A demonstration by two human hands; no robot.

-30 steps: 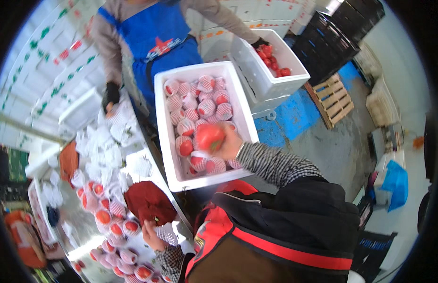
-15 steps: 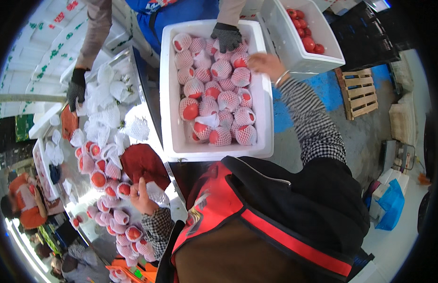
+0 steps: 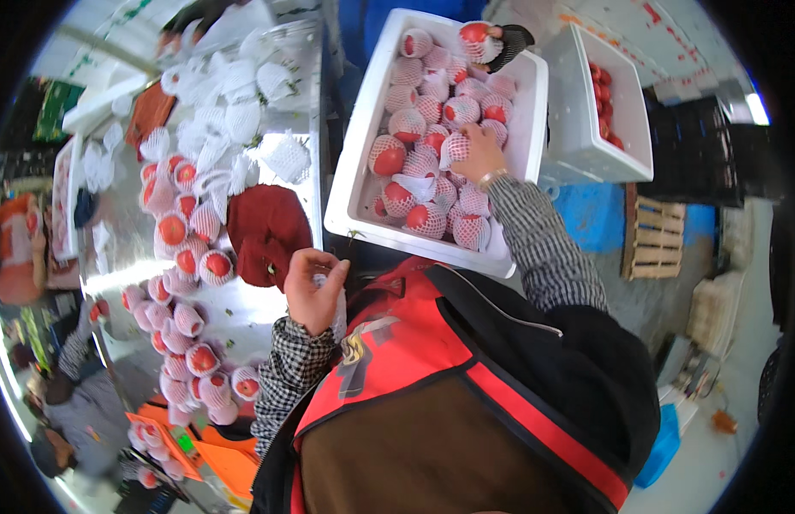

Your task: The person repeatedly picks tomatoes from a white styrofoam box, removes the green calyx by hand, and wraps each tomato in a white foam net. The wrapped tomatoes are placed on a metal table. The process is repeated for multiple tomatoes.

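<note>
Upper centre, the right hand (image 3: pixel 481 154) grasps 1 netted red fruit (image 3: pixel 454 151) in a white foam box (image 3: pixel 529 120), seemingly almost filled. Mid-frame, the left hand (image 3: pixel 314 291) curls, contents unclear. Unboxed netted fruit (image 3: pixel 188 321) lies left; bare fruit (image 3: pixel 604 92), upper right.

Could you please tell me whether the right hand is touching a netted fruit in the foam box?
Touching: the head view shows the right hand curled against the side of a netted fruit, with no visible gap.
</note>
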